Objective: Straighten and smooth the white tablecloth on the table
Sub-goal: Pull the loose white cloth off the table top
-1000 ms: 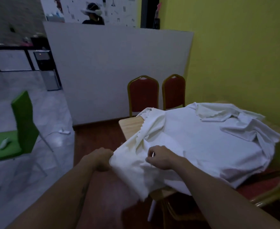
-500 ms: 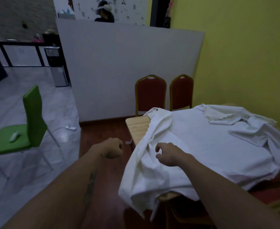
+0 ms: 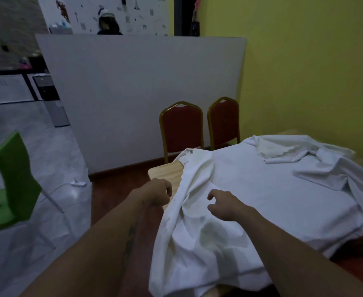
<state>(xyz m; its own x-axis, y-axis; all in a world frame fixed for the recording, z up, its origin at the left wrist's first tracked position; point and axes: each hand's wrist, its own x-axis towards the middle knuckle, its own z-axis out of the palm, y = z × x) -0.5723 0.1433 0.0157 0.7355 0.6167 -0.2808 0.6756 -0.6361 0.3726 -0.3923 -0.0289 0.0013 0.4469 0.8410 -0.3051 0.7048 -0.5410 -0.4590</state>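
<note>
A white tablecloth [image 3: 262,189] lies rumpled over a wooden table [image 3: 165,171], whose bare left corner shows. The cloth's left edge is bunched into a thick fold that hangs down off the near side. More folds are piled at the far right. My left hand [image 3: 157,192] hovers just left of the bunched edge, fingers curled and apart, holding nothing. My right hand [image 3: 225,203] hangs over the cloth near the fold with fingers bent and spread, not gripping it.
Two red chairs [image 3: 182,127] with gold frames stand behind the table against a grey partition [image 3: 133,86]. A yellow wall [image 3: 305,71] runs along the right. A green chair [image 3: 11,181] stands on the tiled floor at left. A person [image 3: 108,24] is behind the partition.
One second ago both hands pinched the cloth's left edge. They have let go and lifted forward, and the edge now hangs loose off the table.
</note>
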